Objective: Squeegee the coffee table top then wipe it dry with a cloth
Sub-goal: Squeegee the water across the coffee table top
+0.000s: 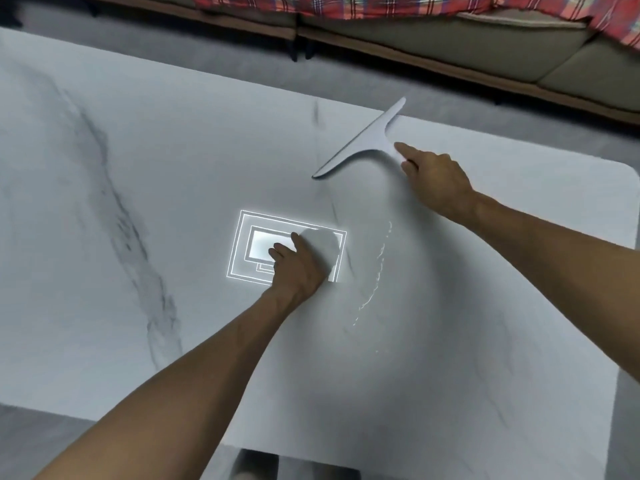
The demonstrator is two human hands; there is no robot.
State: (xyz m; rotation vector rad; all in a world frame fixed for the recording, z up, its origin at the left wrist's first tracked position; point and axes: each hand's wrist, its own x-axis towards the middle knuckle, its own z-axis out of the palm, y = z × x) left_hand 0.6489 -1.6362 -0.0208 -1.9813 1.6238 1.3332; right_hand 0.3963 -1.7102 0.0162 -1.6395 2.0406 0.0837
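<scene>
A: What takes up most of the frame?

B: The table [156, 188], a white marble-look top with grey veins, running from the left edge to a rounded corner at the right. Behind it, along the top of the frame, sits a sofa [450, 46] with a red plaid blanket [346, 5] draped over it.

A: And the arms?

B: Both bare forearms come in from the bottom and right. The left hand [298, 268] is just below the middle of the frame, pressed flat on a white cloth [325, 245], fingers spread over it. The cloth is bunched under the palm and lies on the table top.

A: The right one?

B: The right hand [433, 178] is at the upper right, closed around the handle of the squeegee [367, 140], with the index finger stretched out along it. The handle itself is mostly hidden in the fist.

A: Where is the squeegee?

B: Upper right of centre, near the far edge of the table. Its long blade runs diagonally from lower left to upper right, the lower tip touching the top.

A: Anything else on the surface?

B: A bright rectangular light reflection [249, 247] partly under the left hand, and a thin curved line of water [377, 268] just right of the cloth, glinting.
</scene>
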